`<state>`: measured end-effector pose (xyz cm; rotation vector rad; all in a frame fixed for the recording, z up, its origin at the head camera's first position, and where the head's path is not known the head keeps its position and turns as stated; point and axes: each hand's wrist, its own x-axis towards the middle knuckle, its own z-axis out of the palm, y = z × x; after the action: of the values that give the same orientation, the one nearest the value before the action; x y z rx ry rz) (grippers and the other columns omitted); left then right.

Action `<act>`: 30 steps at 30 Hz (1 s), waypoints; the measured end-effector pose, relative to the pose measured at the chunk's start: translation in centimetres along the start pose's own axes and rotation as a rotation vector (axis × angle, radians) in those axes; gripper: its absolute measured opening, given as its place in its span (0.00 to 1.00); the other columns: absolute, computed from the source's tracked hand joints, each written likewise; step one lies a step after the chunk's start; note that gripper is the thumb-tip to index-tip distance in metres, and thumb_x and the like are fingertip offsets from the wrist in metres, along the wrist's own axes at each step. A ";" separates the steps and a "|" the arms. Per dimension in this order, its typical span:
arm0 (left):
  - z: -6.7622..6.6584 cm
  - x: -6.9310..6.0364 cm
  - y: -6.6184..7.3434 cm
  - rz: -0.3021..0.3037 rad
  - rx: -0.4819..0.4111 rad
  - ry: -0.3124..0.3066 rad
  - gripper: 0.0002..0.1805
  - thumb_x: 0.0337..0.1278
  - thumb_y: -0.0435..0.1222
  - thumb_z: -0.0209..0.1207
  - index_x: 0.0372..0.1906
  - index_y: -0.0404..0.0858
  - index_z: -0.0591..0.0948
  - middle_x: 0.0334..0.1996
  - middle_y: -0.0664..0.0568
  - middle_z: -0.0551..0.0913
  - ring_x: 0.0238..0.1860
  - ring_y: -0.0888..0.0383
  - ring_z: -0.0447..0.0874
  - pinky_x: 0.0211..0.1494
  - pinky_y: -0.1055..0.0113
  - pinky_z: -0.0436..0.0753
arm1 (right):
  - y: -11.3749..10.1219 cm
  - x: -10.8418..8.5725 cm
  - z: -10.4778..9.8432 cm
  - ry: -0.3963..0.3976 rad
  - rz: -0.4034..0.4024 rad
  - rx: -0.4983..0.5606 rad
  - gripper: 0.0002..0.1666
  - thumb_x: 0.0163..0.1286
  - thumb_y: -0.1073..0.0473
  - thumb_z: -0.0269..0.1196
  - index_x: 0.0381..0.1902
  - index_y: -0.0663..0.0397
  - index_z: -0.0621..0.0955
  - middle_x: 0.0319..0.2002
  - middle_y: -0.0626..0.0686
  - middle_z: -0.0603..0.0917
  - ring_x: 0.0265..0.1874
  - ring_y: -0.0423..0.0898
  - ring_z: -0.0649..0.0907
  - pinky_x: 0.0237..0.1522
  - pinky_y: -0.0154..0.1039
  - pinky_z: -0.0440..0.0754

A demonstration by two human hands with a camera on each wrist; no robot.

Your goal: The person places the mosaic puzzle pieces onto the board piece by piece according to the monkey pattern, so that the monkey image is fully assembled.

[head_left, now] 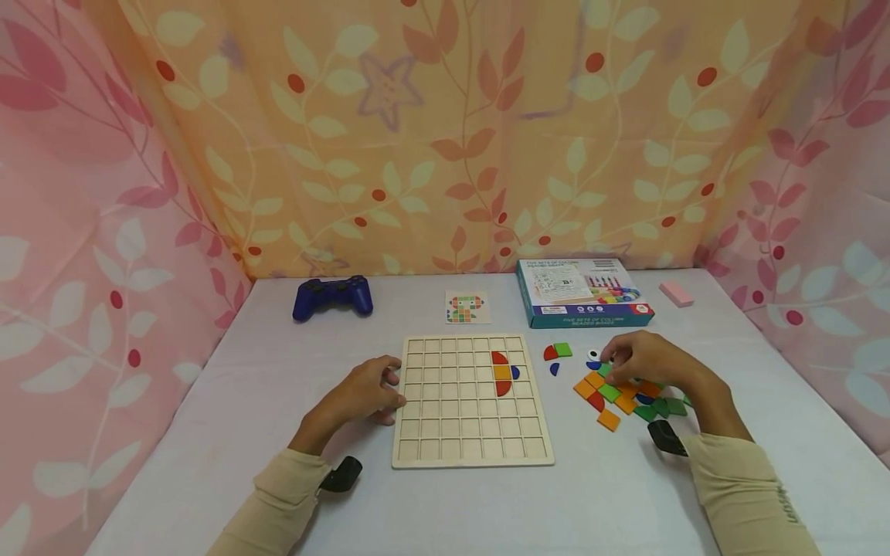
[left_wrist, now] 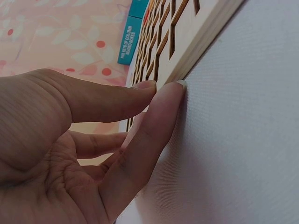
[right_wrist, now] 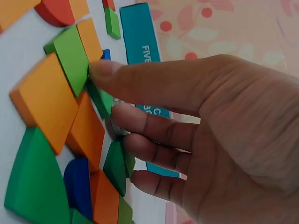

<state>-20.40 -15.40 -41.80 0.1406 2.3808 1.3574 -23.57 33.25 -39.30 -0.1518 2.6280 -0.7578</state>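
The wooden grid board (head_left: 452,417) lies flat at the middle of the table. My left hand (head_left: 365,392) pinches its left edge between thumb and finger, seen close in the left wrist view. In the board's upper right, two red quarter-round pieces (head_left: 499,358) flank an orange square (head_left: 502,372), with a blue half-round (head_left: 515,372) to their right. My right hand (head_left: 650,359) reaches into a loose pile of coloured pieces. In the right wrist view its thumb is at a light green square (right_wrist: 70,58), the fingertips spread apart over the pile; I see nothing held between them.
A picture card (head_left: 467,307) lies behind the board, with a blue game controller (head_left: 332,297) to its left. Back right are a boxed game (head_left: 584,293) and a pink eraser-like block (head_left: 676,293). A green square (head_left: 563,350) lies between board and pile.
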 end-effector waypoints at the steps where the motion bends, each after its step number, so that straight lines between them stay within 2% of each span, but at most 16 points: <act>1: 0.0 0.0 0.0 0.001 -0.001 -0.001 0.38 0.60 0.23 0.68 0.74 0.27 0.68 0.52 0.41 0.76 0.39 0.53 0.81 0.35 0.61 0.93 | -0.1 0.0 0.0 0.001 -0.004 -0.005 0.27 0.62 0.53 0.79 0.55 0.59 0.85 0.38 0.53 0.84 0.39 0.49 0.81 0.44 0.43 0.89; 14: 0.0 0.0 -0.2 0.011 -0.006 -0.006 0.38 0.60 0.24 0.69 0.75 0.27 0.68 0.54 0.40 0.76 0.40 0.52 0.82 0.36 0.60 0.94 | 0.1 0.0 -0.3 0.008 -0.007 -0.043 0.25 0.65 0.58 0.75 0.58 0.62 0.85 0.48 0.55 0.89 0.46 0.49 0.85 0.54 0.53 0.90; 21: -0.1 0.0 -0.2 0.009 -0.012 -0.005 0.37 0.60 0.23 0.68 0.74 0.27 0.69 0.53 0.39 0.76 0.39 0.52 0.82 0.35 0.60 0.94 | -0.1 0.1 -0.3 0.001 0.011 -0.052 0.28 0.66 0.56 0.74 0.60 0.63 0.85 0.49 0.58 0.89 0.44 0.48 0.86 0.50 0.51 0.91; 26: -0.1 0.0 -0.2 0.013 -0.013 -0.005 0.37 0.60 0.23 0.68 0.74 0.26 0.69 0.53 0.39 0.76 0.39 0.52 0.82 0.35 0.60 0.94 | -0.3 0.0 -0.3 0.002 0.020 -0.060 0.29 0.65 0.56 0.74 0.61 0.65 0.84 0.50 0.59 0.89 0.45 0.50 0.86 0.52 0.53 0.91; 30: -0.1 0.0 -0.1 0.015 -0.016 -0.007 0.37 0.59 0.23 0.68 0.74 0.26 0.68 0.53 0.39 0.76 0.40 0.52 0.82 0.36 0.60 0.94 | -0.2 0.0 -0.4 0.006 0.037 -0.076 0.29 0.65 0.53 0.75 0.60 0.65 0.84 0.47 0.57 0.88 0.43 0.50 0.84 0.51 0.51 0.90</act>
<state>-20.43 -15.55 -41.86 0.1584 2.3669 1.3805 -23.73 33.25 -38.89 -0.1221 2.6586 -0.6480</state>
